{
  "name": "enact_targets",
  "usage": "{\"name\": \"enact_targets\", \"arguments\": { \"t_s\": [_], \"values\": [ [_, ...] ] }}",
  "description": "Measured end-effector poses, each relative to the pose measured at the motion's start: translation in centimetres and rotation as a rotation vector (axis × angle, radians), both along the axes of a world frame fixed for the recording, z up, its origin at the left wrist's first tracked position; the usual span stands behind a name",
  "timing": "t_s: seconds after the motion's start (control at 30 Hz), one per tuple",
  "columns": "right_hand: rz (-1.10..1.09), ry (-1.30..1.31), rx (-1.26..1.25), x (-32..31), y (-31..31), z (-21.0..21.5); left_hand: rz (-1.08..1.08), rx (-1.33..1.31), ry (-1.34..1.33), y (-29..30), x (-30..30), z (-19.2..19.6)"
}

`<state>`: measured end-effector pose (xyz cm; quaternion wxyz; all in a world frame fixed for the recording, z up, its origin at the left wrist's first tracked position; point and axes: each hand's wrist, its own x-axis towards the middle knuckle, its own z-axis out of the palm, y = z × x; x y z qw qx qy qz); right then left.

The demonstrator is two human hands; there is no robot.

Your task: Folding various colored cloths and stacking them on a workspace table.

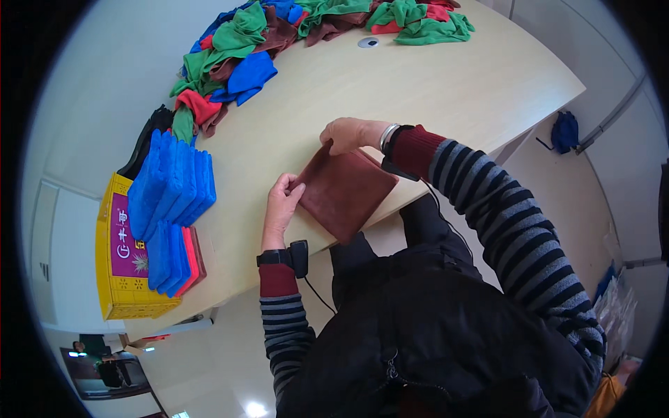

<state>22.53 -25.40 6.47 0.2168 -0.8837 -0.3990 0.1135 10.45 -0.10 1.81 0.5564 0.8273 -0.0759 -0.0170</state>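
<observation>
A brown cloth (348,191), folded into a rough square, lies at the front edge of the table, its near corner reaching past the edge. My left hand (281,205) pinches its left corner between thumb and fingers. At the far corner, my right hand (348,135) closes on the cloth with the fingers curled over it, the fingertips partly hidden. To the left of my hands stand folded blue cloths (171,184) in a thick stack. Closer to me is a smaller stack with blue cloths, a red cloth (189,258) and a brown cloth (198,252).
A yellow and purple box (111,289) stands at the table's left end, beside the stacks. Crumpled green, blue, red and brown cloths (240,35) are heaped along the far edge of the pale table (446,90). A round cable grommet (368,42) is set in the tabletop.
</observation>
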Motion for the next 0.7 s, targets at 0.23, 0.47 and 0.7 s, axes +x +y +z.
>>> {"name": "enact_targets", "arguments": {
  "t_s": [0.23, 0.47, 0.7],
  "values": [
    [-0.118, -0.009, 0.058, 0.3, -1.1, 0.0, 0.150, 0.351, -0.154, 1.3, 0.3, -1.5],
    [-0.288, -0.078, 0.068, 0.2, -1.3, -2.1, 0.246, 0.683, -0.374, -2.4, -1.0, 0.6],
    [-0.238, 0.020, 0.064, -1.4, -1.5, -1.4, 0.268, 0.831, -0.505, -2.4, -1.4, 0.4]
  ]
}}
